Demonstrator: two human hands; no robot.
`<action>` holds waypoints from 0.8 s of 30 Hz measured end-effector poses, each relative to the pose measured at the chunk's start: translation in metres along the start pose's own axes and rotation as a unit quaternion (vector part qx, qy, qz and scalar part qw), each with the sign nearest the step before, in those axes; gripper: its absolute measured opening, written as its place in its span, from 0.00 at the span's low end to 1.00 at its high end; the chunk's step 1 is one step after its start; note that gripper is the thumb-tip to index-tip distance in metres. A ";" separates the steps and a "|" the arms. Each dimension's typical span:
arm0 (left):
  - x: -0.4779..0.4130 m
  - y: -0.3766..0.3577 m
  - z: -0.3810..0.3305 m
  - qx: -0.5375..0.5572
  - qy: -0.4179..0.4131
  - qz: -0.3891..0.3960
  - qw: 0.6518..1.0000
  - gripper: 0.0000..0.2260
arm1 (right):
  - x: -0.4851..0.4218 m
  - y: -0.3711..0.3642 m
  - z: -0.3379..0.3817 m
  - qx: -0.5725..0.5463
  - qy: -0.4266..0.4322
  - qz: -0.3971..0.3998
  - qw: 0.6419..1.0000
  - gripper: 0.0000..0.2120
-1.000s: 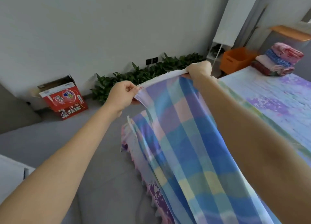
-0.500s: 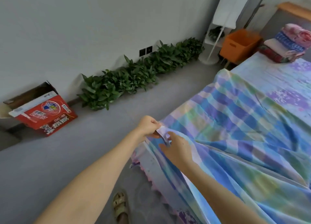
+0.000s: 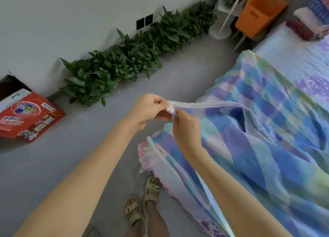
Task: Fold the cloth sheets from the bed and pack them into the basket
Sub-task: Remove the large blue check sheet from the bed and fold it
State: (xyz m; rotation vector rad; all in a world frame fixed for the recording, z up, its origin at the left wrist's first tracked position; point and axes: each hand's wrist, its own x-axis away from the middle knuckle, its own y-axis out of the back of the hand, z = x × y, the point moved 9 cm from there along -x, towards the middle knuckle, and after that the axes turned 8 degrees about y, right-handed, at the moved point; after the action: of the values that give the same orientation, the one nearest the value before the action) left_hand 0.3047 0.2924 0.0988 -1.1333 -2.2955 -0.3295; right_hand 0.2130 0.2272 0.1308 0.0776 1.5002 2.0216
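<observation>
Checked blue cotton, the bedsheet [image 3: 258, 130] lies spread over the bed [image 3: 292, 55], one hem lifted. Left hand [image 3: 149, 110] and right hand [image 3: 185, 128] both pinch that hem, seemingly matching corners for a fold. Orange basket [image 3: 256, 14] stands well apart.

I see a thin, matt woven cloth sheet [image 3: 258, 130], a smooth orange plastic basket [image 3: 258, 14], a glossy printed cardboard box [image 3: 30, 115] and a matt grey floor [image 3: 53, 165].
</observation>
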 end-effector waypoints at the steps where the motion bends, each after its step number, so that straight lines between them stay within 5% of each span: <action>1: -0.019 0.011 0.027 -0.010 0.044 -0.017 0.999 0.10 | 0.006 -0.037 -0.017 -0.029 -0.058 0.073 0.995 0.06; 3: -0.042 0.031 0.083 -0.025 0.122 -0.070 0.990 0.12 | 0.034 -0.089 -0.047 -0.029 -0.144 0.197 0.969 0.10; 6: -0.090 0.061 0.178 -0.034 0.235 -0.140 0.961 0.13 | 0.050 -0.149 -0.072 -0.001 -0.171 0.250 0.953 0.12; 13: -0.159 0.039 0.339 0.024 0.379 -0.146 0.914 0.17 | 0.047 -0.227 -0.095 -0.063 -0.187 0.219 0.955 0.10; 24: -0.199 0.038 0.393 0.041 0.405 -0.135 0.903 0.10 | 0.042 -0.244 -0.108 -0.045 -0.252 0.161 0.953 0.19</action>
State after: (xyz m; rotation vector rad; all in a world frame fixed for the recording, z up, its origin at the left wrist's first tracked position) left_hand 0.2873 0.3599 -0.3375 -0.4756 -1.6758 -0.6590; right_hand 0.2424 0.1977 -0.1360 0.7851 1.1182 2.0988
